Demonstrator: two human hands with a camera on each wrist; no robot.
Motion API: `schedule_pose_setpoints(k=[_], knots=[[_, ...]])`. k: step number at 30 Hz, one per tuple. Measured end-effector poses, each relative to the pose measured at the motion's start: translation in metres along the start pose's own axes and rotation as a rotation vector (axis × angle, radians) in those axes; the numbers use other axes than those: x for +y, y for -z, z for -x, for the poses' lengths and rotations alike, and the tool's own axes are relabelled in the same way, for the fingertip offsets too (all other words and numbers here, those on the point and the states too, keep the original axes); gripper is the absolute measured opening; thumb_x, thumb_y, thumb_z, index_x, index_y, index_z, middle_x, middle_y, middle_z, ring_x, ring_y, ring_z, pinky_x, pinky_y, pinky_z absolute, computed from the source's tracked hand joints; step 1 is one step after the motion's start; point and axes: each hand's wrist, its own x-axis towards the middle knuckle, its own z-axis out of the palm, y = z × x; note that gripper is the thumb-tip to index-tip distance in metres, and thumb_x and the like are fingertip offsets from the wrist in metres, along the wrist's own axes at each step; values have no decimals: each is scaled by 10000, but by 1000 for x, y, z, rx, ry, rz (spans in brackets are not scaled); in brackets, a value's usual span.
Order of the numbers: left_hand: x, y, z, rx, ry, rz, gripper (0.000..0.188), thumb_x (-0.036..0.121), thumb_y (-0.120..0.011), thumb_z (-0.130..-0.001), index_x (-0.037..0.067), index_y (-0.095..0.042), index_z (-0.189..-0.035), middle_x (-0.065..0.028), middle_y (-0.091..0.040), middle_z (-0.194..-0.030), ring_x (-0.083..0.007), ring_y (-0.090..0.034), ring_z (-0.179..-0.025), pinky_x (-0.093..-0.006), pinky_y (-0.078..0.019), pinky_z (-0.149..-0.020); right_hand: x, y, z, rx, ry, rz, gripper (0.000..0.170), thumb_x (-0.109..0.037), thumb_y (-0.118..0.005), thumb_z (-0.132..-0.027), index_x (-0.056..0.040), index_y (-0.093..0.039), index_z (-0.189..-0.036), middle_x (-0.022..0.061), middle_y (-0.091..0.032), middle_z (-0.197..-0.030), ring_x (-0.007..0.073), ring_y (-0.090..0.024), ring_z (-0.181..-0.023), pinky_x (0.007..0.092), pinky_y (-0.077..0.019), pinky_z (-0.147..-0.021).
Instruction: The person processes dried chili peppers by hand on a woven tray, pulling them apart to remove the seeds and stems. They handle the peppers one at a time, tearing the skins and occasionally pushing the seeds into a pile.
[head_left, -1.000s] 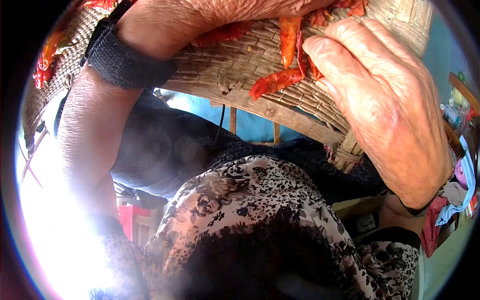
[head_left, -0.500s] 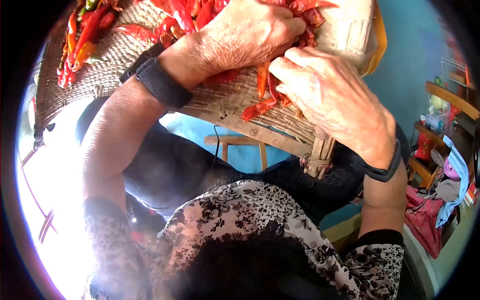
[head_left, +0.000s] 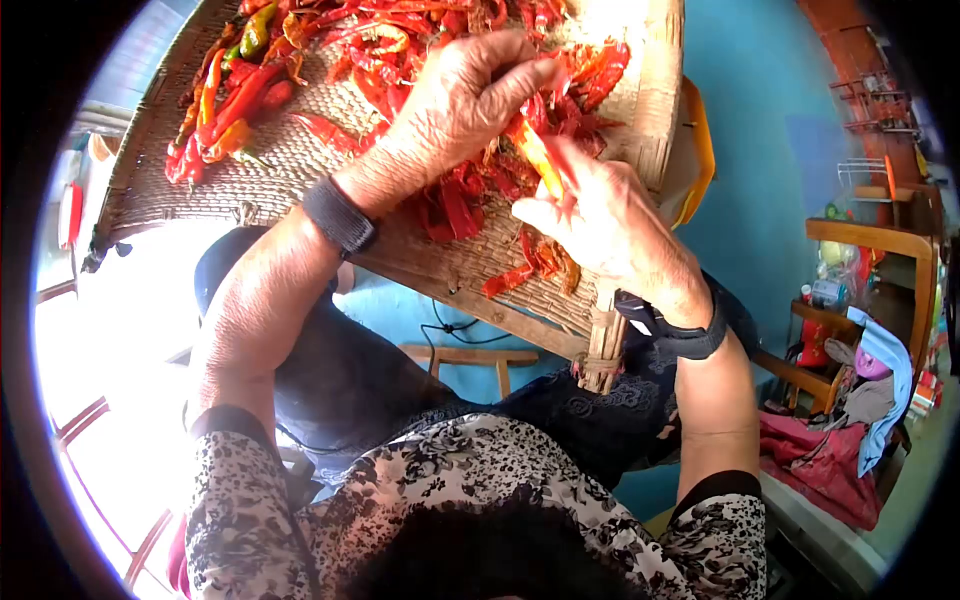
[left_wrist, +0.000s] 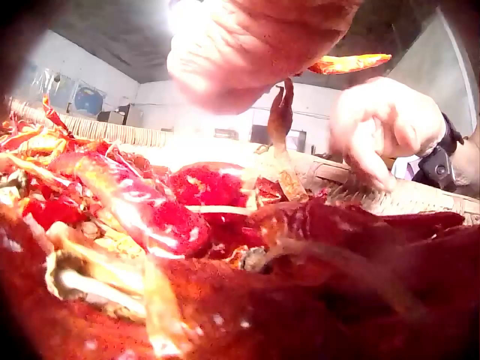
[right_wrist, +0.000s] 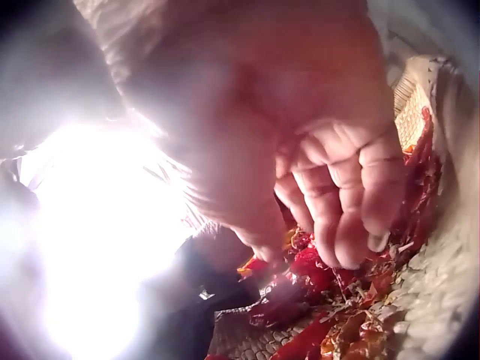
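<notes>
Orange pepper [head_left: 540,158] is up off the woven tray [head_left: 275,185], btwn the two hands, toward the tray's R side. L hand [head_left: 455,100] pinches its upper end, fingers curled in; L wrist view shows the pepper's far end poking out past that hand. R hand [head_left: 605,215] is just beside it, fingers bent, thumb & forefinger a narrow gap apart w/ the pepper btwn them in head view; can't tell if they grip it too.

Red peppers [head_left: 385,90] lie heaped under & beyond the hands, w/ pale stems & torn bits mixed in per L wrist cam. Sep. group on tray's L side incl. a green pepper [head_left: 258,30]. Few red pcs [head_left: 508,282] nr the wooden edge [head_left: 500,316], close to R hand.

Further out: black strap [head_left: 340,215] on L wrist, another on R; b&w printed top [head_left: 470,450], dark trousers [head_left: 340,320] below tray. Far R, blue wall [head_left: 770,200], red cloth [head_left: 820,465] & light-blue strip [head_left: 893,385] by wooden furniture.
</notes>
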Motion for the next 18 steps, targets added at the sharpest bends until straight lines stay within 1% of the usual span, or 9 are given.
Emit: schedule_pose_setpoints(k=[2,3,5,7,10,13,15,16,18], knots=[[-7,-11,4,69,-121,-16,199,220,-642,-913,23,-658,-928,-154,-636,-705,-287,-664,-676,-373,-514,-618,4,-8,-6,312,129,-111,420,-256,-708,-876,-8,-509,-1151,142,-659,-822,215,-649,-674,319,-529,-623],[-2,-11,7,46,-136,-112,174,184,-618,-949,14,-633,-980,-73,-639,-732,-136,-631,-690,-287,-503,-614,5,-8,-9,316,143,-94,420,-256,-708,-876,-8,-509,-1151,142,-659,-822,215,-649,-674,319,-529,-623],[-3,-16,10,50,-152,-125,182,177,-616,-944,3,-632,-998,-121,-667,-775,-181,-665,-729,-317,-522,-645,8,-8,-16,343,14,-438,334,-259,-681,-902,4,-561,-1069,121,-667,-787,196,-645,-690,330,-523,-629],[4,-13,10,16,-115,-136,194,177,-606,-954,-5,-628,-1017,-108,-664,-765,-173,-665,-722,-316,-522,-638,13,0,-16,318,-54,-433,176,-190,-623,-936,-14,-633,-939,58,-666,-767,130,-640,-702,281,-531,-612],[10,-7,14,20,-119,-83,192,180,-583,-974,-7,-619,-993,-56,-623,-705,-127,-628,-655,-273,-492,-579,14,18,-6,379,-11,-439,130,-135,-601,-944,-14,-647,-936,39,-662,-762,96,-619,-644,237,-518,-583],[12,-4,15,-31,21,185,214,220,-604,-954,9,-634,-925,-110,-636,-656,-201,-635,-593,-325,-505,-567,22,37,5,419,-14,-359,137,-141,-618,-944,-8,-648,-958,43,-665,-771,83,-619,-648,226,-517,-588],[11,-1,13,-106,218,501,212,218,-571,-986,22,-633,-938,-24,-618,-648,-76,-564,-569,-241,-472,-537,34,42,5,445,9,-384,148,-157,-613,-953,-13,-642,-962,48,-662,-776,76,-611,-645,220,-511,-576],[6,-3,13,-104,204,481,206,227,-532,-1011,45,-596,-938,32,-568,-706,-28,-526,-581,-200,-427,-509,40,48,7,529,-2,-439,153,-162,-612,-955,-12,-638,-971,52,-661,-780,78,-608,-641,218,-508,-569],[-5,-1,10,-96,253,389,206,221,-529,-1011,46,-593,-926,30,-569,-699,-35,-526,-586,-202,-426,-514,47,67,13,715,7,-507,182,-184,-615,-958,-6,-629,-991,63,-655,-789,89,-604,-637,213,-500,-555]])
